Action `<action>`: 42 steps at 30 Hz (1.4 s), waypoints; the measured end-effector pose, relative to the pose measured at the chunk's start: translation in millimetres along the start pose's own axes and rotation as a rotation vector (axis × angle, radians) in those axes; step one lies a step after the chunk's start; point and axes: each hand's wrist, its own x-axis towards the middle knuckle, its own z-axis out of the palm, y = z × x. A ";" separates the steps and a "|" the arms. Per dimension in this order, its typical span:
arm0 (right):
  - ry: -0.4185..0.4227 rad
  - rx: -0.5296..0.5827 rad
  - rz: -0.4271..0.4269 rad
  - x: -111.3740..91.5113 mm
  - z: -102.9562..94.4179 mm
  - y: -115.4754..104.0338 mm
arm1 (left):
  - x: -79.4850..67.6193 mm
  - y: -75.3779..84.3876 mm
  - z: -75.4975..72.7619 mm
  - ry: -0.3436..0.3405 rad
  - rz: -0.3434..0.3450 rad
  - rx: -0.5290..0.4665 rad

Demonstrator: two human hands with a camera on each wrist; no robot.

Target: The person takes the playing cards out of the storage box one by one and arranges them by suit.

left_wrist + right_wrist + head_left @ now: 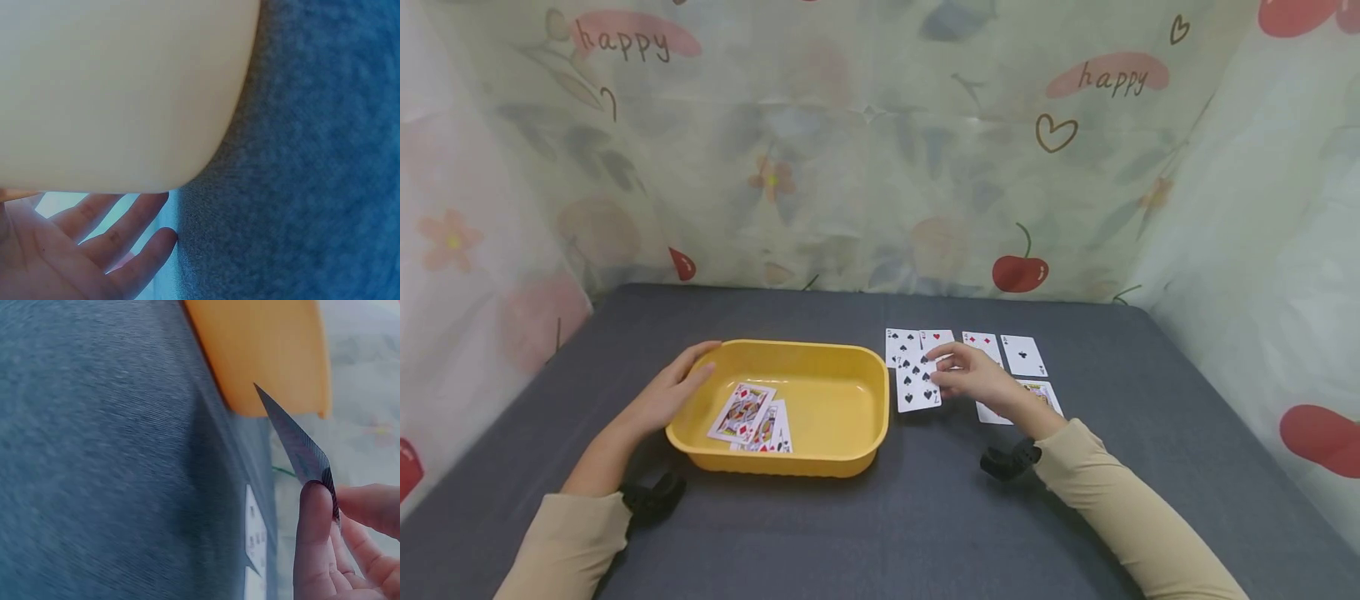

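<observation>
My right hand (968,375) pinches a playing card (917,383), the seven of spades, near its right edge between thumb and fingers. In the right wrist view the held card (297,440) is tilted, its patterned back partly showing. Behind it lie a spade card (902,337) and a heart card (936,336), partly covered by it in the head view. At the left end of a yellow plastic basin (805,348) is my left hand (664,396). Its thumb reaches over the rim; the other fingers (115,240) spread loosely outside. Several face-up cards (742,411) overlap inside the basin.
To the right of the held card lie a diamond card (983,342) and a club card (1024,357). My right forearm partly hides a face card (1047,393) and another card (992,414) nearer me. A dark grey cloth (925,517) covers the table; patterned curtains (865,208) surround it.
</observation>
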 end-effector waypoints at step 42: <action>-0.033 -0.206 -0.004 -7.3 -6.5 -15.0 | 0.0 -0.7 0.5 -0.004 0.000 0.000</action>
